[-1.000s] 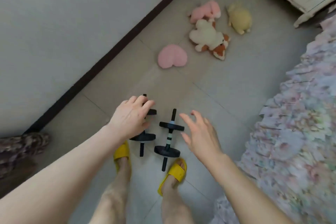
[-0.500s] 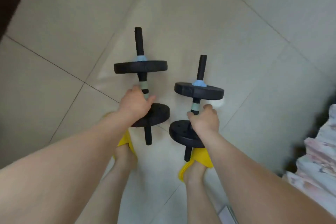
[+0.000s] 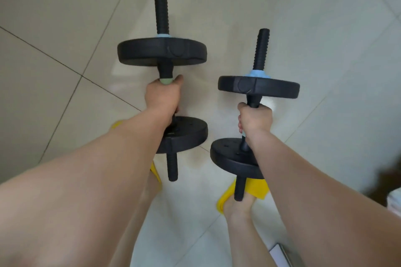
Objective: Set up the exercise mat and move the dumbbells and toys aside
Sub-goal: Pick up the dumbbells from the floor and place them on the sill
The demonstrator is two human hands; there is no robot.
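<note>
Two dumbbells are in my fists: my left hand [image 3: 163,95] is clenched round the handle of the left dumbbell [image 3: 165,84] at 11 o'clock, my right hand [image 3: 256,120] round the right dumbbell [image 3: 252,115] at 2 o'clock, both over the tiled floor [image 3: 314,28] above my yellow slippers [image 3: 257,188]. I judge this the carrying step. Next I need a level carry to one side and a soft set-down, clear of my toes. No mat or toys show here.

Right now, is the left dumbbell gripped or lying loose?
Gripped: the left hand is closed around the left dumbbell handle between its plates.
</note>
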